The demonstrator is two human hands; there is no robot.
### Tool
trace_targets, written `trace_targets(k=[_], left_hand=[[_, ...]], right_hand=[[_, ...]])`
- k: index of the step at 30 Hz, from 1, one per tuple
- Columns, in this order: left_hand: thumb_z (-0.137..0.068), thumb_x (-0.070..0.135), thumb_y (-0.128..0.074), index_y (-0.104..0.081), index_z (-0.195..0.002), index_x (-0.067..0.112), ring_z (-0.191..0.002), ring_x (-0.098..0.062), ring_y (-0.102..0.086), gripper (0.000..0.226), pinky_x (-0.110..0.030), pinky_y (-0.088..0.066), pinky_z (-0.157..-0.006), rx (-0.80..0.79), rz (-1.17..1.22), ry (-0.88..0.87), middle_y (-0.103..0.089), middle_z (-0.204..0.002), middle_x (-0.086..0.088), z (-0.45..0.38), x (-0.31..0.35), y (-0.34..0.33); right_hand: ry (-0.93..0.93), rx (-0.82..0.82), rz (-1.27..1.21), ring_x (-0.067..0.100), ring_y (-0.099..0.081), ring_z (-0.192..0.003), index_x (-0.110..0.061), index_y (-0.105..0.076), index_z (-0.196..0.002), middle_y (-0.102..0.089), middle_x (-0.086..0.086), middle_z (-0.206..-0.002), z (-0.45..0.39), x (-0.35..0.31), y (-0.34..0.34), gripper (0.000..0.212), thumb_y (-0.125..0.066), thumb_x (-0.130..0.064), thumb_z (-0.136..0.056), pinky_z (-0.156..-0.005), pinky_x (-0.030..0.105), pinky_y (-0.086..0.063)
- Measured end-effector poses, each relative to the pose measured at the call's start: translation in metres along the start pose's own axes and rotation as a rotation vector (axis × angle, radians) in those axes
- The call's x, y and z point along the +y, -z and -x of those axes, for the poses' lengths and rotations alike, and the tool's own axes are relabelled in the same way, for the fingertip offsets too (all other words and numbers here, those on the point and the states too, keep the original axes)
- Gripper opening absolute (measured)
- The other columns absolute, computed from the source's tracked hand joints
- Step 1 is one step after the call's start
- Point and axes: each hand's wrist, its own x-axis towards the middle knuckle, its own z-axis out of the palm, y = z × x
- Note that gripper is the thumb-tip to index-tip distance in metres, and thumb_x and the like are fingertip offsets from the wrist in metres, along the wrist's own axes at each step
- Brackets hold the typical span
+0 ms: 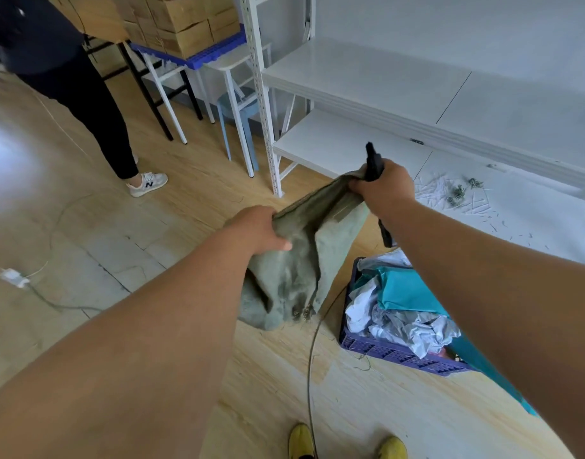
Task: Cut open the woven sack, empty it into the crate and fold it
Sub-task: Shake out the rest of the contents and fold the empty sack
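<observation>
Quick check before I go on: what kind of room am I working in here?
Most likely a stockroom or small warehouse: stacked cardboard boxes on a blue pallet, bare white metal shelving, and a purple crate of packaging on the floor.

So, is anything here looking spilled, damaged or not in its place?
Yes. Pale shreds and small grey-green tufts lie scattered on the lowest white shelf. The green woven sack, held by the left hand and right hand, has a frayed lower edge. A thin cord trails across the floor.
</observation>
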Motion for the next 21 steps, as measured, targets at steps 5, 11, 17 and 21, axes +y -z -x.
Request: trace_targets(k=[5, 11, 17, 21], left_hand=[[-0.068, 0.041, -0.083, -0.046, -0.139, 0.016, -0.121, -0.028, -0.053, 0.085, -0.041, -0.047, -0.097, -0.014, -0.128, 0.082, -0.053, -0.138, -0.007, 0.001, -0.018, 0.009], [-0.085, 0.021, -0.07, -0.058, -0.114, 0.018, -0.098, -0.023, -0.059, 0.032, -0.034, -0.043, -0.073, 0.325, -0.005, 0.104, -0.062, -0.113, -0.003, 0.001, -0.022, 0.016], [-0.079, 0.03, -0.076, -0.048, -0.125, 0.014, -0.108, -0.027, -0.058, 0.056, -0.035, -0.045, -0.084, 0.204, 0.171, 0.167, -0.059, -0.121, -0.006, 0.0, -0.042, -0.005], [-0.085, 0.033, -0.071, -0.063, -0.108, 0.014, -0.11, -0.031, -0.061, 0.031, -0.034, -0.044, -0.084, 0.139, 0.106, 0.155, -0.063, -0.107, -0.01, 0.0, -0.034, -0.011]], right_hand=[[0.016, 0.103, 0.026, 0.022, -0.052, -0.082, -0.01, -0.057, -0.105, -0.056, 0.004, -0.09, -0.007, 0.003, 0.002, 0.021, -0.063, -0.021, -0.088, -0.069, 0.032, -0.039], [0.043, 0.164, -0.013, 0.02, -0.049, -0.081, -0.012, -0.056, -0.108, -0.054, 0.001, -0.09, -0.013, -0.003, 0.008, 0.017, -0.057, -0.015, -0.091, -0.068, 0.028, -0.036], [0.004, 0.196, -0.113, 0.021, -0.052, -0.081, -0.014, -0.055, -0.104, -0.055, 0.001, -0.09, -0.021, -0.003, 0.013, 0.015, -0.057, -0.011, -0.089, -0.068, 0.029, -0.039], [-0.017, 0.203, -0.16, 0.022, -0.052, -0.082, -0.01, -0.057, -0.111, -0.055, 0.003, -0.092, -0.023, -0.001, 0.014, 0.022, -0.057, -0.011, -0.089, -0.069, 0.028, -0.039]])
